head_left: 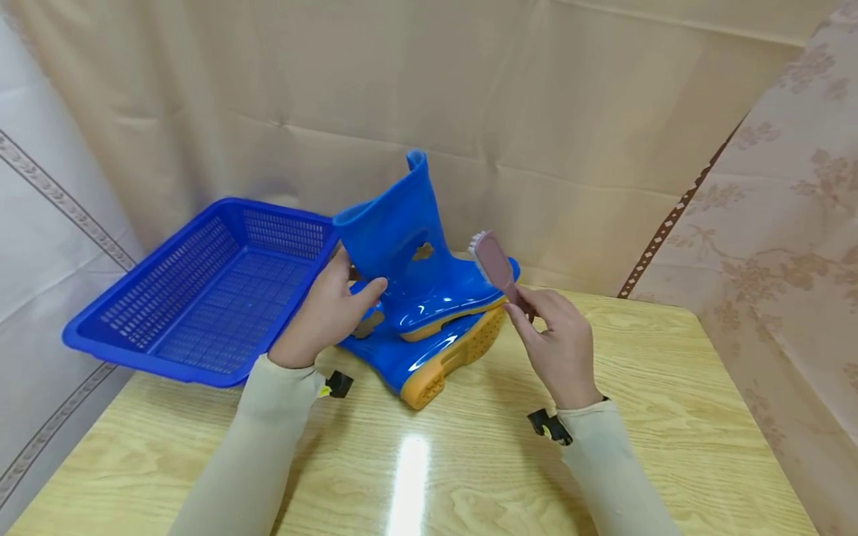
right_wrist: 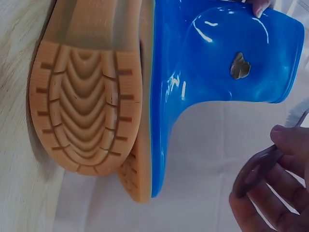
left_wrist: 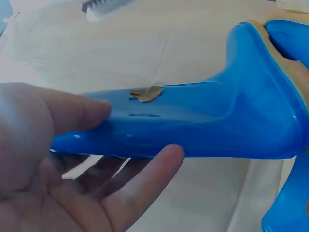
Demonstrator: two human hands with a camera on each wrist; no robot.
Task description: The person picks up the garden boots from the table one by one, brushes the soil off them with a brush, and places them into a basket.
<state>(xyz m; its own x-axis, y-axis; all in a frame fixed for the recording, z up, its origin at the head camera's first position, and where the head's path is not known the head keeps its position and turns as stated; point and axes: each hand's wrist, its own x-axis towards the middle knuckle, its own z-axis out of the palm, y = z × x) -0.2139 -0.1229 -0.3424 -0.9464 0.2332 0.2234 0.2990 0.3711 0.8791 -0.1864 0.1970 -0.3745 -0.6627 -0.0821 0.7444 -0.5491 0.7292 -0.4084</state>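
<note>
A blue rubber boot point(head_left: 395, 238) with a tan sole stands tilted on top of a second blue boot point(head_left: 389, 357), which lies on its side on the table. My left hand point(head_left: 328, 309) grips the upper boot's shaft, thumb on the near side and other fingers behind it. On that shaft shows a brown patch point(right_wrist: 240, 66). My right hand point(head_left: 559, 346) holds a scrub brush point(head_left: 496, 264) by its dusky-pink handle, pale bristles facing left, near the upper boot's toe. In the right wrist view the lower boot's patterned sole point(right_wrist: 84, 106) faces the camera.
A blue plastic basket point(head_left: 231, 298) with mesh sides stands left of the boots, close to my left hand. The wood-patterned table point(head_left: 657, 417) has rounded corners. Behind it hangs a beige cloth point(head_left: 603, 149), with a flowered cloth point(head_left: 791, 246) on the right.
</note>
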